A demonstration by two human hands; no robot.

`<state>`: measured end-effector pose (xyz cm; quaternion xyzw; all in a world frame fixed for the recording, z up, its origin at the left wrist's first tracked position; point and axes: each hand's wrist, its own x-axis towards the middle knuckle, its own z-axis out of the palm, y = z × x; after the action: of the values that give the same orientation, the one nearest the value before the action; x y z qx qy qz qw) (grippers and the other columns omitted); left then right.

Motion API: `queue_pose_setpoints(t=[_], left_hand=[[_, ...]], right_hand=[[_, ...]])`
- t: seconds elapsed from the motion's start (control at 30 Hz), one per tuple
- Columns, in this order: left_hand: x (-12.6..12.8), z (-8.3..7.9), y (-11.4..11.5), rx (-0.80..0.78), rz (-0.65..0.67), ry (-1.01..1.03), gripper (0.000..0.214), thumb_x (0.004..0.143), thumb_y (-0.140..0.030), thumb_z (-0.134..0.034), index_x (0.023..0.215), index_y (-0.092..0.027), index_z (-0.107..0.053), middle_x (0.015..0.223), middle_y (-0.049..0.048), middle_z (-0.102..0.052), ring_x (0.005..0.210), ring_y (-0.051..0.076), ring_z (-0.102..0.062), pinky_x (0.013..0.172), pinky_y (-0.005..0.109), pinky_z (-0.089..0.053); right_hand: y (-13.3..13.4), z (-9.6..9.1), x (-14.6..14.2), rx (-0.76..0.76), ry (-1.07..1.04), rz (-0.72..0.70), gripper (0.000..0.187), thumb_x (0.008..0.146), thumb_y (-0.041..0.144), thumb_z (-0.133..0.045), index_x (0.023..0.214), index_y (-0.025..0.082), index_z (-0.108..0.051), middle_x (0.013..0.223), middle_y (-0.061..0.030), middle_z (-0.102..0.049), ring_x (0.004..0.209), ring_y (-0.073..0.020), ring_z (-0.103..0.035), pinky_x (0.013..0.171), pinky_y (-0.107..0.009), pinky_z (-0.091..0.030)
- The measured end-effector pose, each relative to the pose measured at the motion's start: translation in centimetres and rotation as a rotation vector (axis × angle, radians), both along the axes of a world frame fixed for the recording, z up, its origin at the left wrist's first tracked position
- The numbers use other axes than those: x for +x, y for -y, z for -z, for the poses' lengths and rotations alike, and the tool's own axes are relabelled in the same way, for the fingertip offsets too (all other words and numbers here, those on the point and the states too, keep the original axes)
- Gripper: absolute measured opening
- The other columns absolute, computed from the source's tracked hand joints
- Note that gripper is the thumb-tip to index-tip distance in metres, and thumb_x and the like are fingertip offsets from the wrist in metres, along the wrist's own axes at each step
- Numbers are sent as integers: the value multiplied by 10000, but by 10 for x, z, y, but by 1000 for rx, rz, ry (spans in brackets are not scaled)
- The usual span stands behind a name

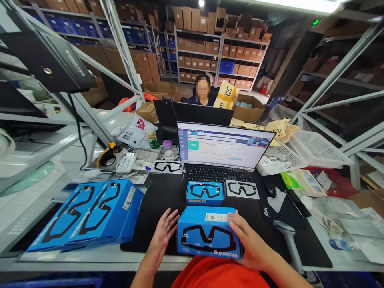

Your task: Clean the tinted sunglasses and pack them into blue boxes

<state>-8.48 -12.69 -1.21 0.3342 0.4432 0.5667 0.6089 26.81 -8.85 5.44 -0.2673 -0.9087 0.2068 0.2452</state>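
the blue box point(208, 233) is sitting crosswise between the hands, the right hand point(248, 239) touching its right end, grip unclear, the left hand point(163, 231) spreading just beside its left.

"Wakening" was printed on the nearest blue box point(207, 234), upside down, on the smaller box point(205, 192) behind it and on the left-hand boxes point(102, 206). The dark mat point(265, 212) showed "log", and a yellow bag point(281, 129) at the right "uty".

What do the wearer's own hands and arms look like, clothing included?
The left hand and right hand are bare, with no gloves visible. Both forearms show no sleeves or wristwear. A bright orange-red garment shows between them.
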Motion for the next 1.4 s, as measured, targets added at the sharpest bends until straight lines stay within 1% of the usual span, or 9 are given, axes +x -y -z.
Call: queue_pose_setpoints(t=[0.2,0.4,0.57,0.7,0.93,1.1,1.23,1.3,1.4], left_hand=[[17,-28,-26,159,504,-759,1181,564,-730,-796,1544,-276,-318,1647,139,-233,1494,401,-236,1216,537,-200],[35,-73,-69,238,925,-1044,1293,459,-589,-890,1555,-260,-290,1617,126,-324,1463,375,-322,1209,498,-245],[51,-80,-69,370,830,-1192,1169,459,-580,-859,1486,-236,-419,1502,122,-501,1342,379,-486,1156,475,-344],[71,-56,-59,243,685,-1242,1080,518,-552,-811,1465,-180,-446,1470,152,-522,1326,389,-495,1134,466,-369],[92,-24,-62,181,728,-1218,1006,552,-555,-774,1452,-219,-478,1412,132,-572,1279,384,-542,1071,445,-427],[80,-19,-61,235,679,-1281,1071,485,-514,-817,1443,-178,-475,1385,168,-555,1267,398,-509,1100,481,-369],[61,-10,-50,272,670,-1332,1047,462,-400,-828,1429,-190,-487,1383,166,-547,1273,395,-483,1152,509,-280],[55,-4,-45,269,678,-1341,1034,474,-365,-818,1437,-202,-477,1407,163,-535,1303,389,-465,1175,507,-243],[51,3,-40,236,687,-1354,1032,493,-321,-799,1457,-199,-452,1434,175,-521,1351,392,-437,1201,526,-196]], right_hand=[[-1,4,15,187,143,-179,855,839,142,-643,1561,140,-185,1469,-211,-467,1482,-356,-278,1179,-700,-161],[-5,-15,19,438,178,-320,559,888,26,-525,1433,91,-418,1351,-166,-608,1477,-327,-309,1188,-686,-187],[-7,-3,32,521,202,-222,453,936,49,-513,1375,156,-491,1383,-132,-588,1471,-297,-337,1190,-652,-251],[-9,34,43,392,182,0,674,891,1,-490,1500,231,-317,1489,-162,-477,1486,-318,-302,1149,-702,-277],[7,90,55,184,151,91,914,745,51,-584,1542,255,-185,1482,-185,-443,1440,-361,-372,1095,-677,-394],[1,75,53,48,203,87,809,780,237,-701,1488,215,-310,1494,-192,-436,1423,-374,-388,1126,-649,-368],[-34,55,37,-55,224,307,626,905,251,-588,1478,205,-342,1511,-175,-431,1435,-320,-375,1153,-568,-369],[-62,50,17,-61,244,415,678,892,197,-574,1505,178,-286,1511,-192,-424,1425,-308,-387,1169,-555,-338],[-108,52,-25,-88,406,290,910,780,218,-715,1541,146,-221,1580,-216,-316,1487,-340,-256,1219,-580,-162]])
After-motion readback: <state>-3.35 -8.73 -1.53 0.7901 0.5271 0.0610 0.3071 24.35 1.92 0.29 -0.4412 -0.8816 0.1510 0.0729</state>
